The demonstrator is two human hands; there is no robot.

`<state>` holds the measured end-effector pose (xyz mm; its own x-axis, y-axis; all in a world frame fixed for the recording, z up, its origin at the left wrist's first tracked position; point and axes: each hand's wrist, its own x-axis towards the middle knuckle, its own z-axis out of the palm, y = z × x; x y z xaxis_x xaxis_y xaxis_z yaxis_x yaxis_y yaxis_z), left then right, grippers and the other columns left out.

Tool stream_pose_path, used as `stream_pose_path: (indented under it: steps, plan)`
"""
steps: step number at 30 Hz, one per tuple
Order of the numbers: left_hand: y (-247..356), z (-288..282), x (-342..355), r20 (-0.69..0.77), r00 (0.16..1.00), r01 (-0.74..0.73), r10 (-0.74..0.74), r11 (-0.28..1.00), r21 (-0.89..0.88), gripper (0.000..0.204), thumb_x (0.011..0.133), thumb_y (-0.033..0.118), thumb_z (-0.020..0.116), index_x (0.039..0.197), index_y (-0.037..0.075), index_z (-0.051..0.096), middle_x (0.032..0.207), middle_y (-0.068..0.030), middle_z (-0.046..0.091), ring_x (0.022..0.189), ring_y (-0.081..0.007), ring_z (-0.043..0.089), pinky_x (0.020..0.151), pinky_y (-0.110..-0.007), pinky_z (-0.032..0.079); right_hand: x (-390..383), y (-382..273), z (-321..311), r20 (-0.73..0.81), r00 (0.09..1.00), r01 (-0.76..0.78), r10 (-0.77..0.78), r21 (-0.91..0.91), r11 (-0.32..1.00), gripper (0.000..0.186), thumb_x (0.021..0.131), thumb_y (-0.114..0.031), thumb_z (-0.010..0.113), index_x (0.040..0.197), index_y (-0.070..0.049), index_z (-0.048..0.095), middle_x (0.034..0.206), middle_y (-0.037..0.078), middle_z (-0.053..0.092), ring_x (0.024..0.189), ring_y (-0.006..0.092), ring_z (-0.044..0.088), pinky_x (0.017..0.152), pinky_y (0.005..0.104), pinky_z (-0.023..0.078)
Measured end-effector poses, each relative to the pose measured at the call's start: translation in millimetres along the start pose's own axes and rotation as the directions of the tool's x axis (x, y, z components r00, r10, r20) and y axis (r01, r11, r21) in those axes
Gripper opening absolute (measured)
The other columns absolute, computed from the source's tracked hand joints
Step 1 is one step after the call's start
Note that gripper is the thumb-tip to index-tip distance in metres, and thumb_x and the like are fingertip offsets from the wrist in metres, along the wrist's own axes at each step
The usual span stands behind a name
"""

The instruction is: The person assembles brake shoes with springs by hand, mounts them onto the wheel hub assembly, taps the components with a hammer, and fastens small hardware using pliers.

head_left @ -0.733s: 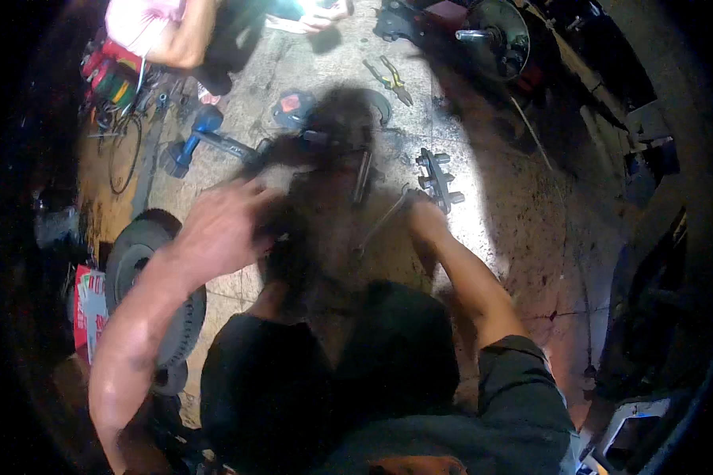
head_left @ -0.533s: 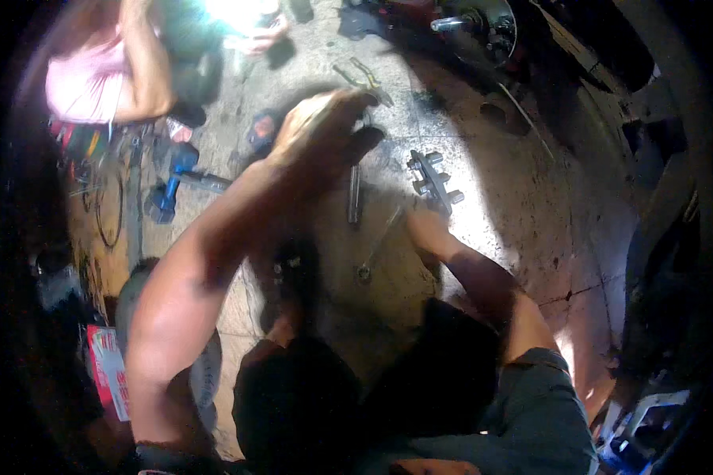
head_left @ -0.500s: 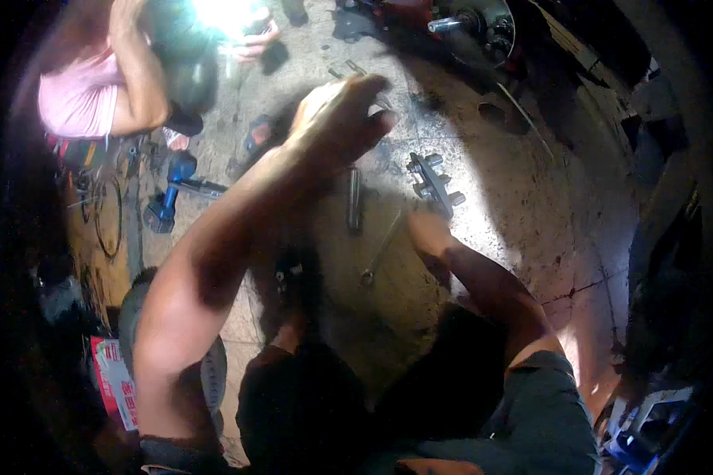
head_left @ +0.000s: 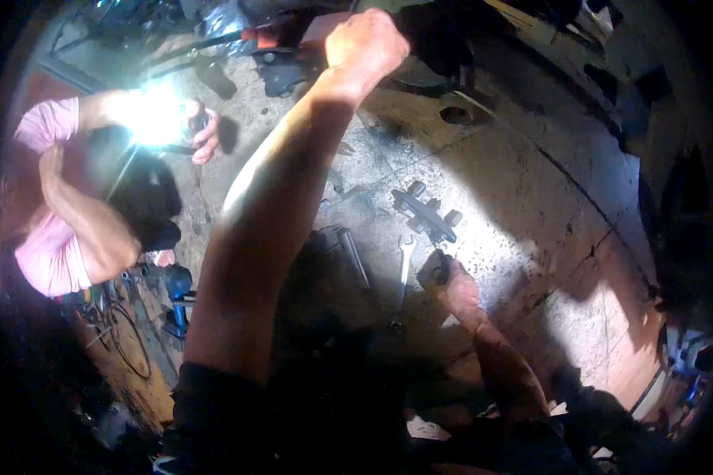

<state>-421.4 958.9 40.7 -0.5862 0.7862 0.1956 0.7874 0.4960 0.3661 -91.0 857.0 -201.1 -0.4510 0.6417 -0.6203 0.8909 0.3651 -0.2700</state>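
The left hand is curled with its knuckles up, well beyond the spanner and a little to its left; its fingertips are out of sight, so whether it has hold of anything cannot be told. A dull reddish panel and dark parts sit about it, also far past the spanner. The right hand, just right of the spanner, is partly closed with its fingers bent toward the tool; a dark shape shows at their ends, and whether that is a gripped part or shaded fingers is unclear. The spanner itself lies on the stained floor, its forked end pointing away from the person. Just beyond it and slightly right lies a dark metal bar with stubby posts along its sides. A slim metal rod rests aslant near the spanner on the left. Well to the left of the spanner are a blue tool and a looped cable. Farther off to the spanner's left, a co-worker in pink sleeves has one hand beside a glaring light.
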Motion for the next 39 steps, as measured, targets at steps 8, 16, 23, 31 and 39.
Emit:
stream_pose_path:
  steps: [8,16,23,31,39]
  plan:
    - [-6,12,5,-0.136,0.991,-0.026,0.017,0.998,-0.062,0.024,0.071,0.023,0.062,0.078,0.001,0.070,0.084,-0.0204,0.067,0.084,-0.0349,0.066,0.077,-0.039,0.052,5,4,56,-0.326,0.935,0.192,0.138,0.795,0.576,0.034,0.077,0.003,0.066,0.107,-0.003,0.050,0.099,0.005,0.060,0.092,0.0142,0.055,0.080,0.0266,0.046]
    - [-62,-6,-42,-0.157,0.982,-0.122,0.110,0.990,-0.074,0.035,0.070,0.037,0.067,0.079,0.003,0.067,0.076,-0.0171,0.066,0.072,-0.0335,0.065,0.071,-0.040,0.052,14,-18,65,-0.352,0.928,0.313,0.121,0.914,0.259,0.030,0.075,0.008,0.063,0.101,-0.003,0.054,0.098,0.005,0.059,0.089,0.0138,0.054,0.082,0.0260,0.046]
    - [-129,90,-242,0.554,0.833,0.119,0.008,0.974,-0.194,0.044,0.068,0.025,0.070,0.106,0.006,0.063,0.090,-0.0211,0.064,0.085,-0.0356,0.063,0.076,-0.046,0.051,14,2,73,-0.372,0.922,0.333,0.105,0.902,0.275,0.028,0.078,0.003,0.063,0.104,-0.001,0.052,0.098,0.005,0.058,0.088,0.0137,0.054,0.081,0.0269,0.046]
    - [-164,144,-367,0.723,0.683,-0.193,0.104,0.980,0.041,0.036,0.078,0.013,0.054,0.111,-0.002,0.058,0.114,-0.0223,0.055,0.106,-0.0415,0.052,0.093,-0.048,0.042,4,-33,23,-0.282,0.943,-0.017,0.177,0.490,0.872,0.052,0.076,-0.038,0.068,0.114,-0.007,0.052,0.110,0.019,0.061,0.102,0.0386,0.057,0.085,0.0440,0.048]
    - [-172,150,-359,0.454,0.871,-0.173,0.189,0.982,-0.078,0.039,0.081,0.013,0.055,0.119,0.005,0.050,0.112,-0.0208,0.055,0.099,-0.0389,0.055,0.085,-0.047,0.047,16,-26,73,-0.518,0.848,0.048,0.115,0.291,0.956,0.055,0.073,-0.035,0.072,0.118,-0.012,0.052,0.104,0.015,0.055,0.096,0.0350,0.058,0.079,0.0447,0.050]
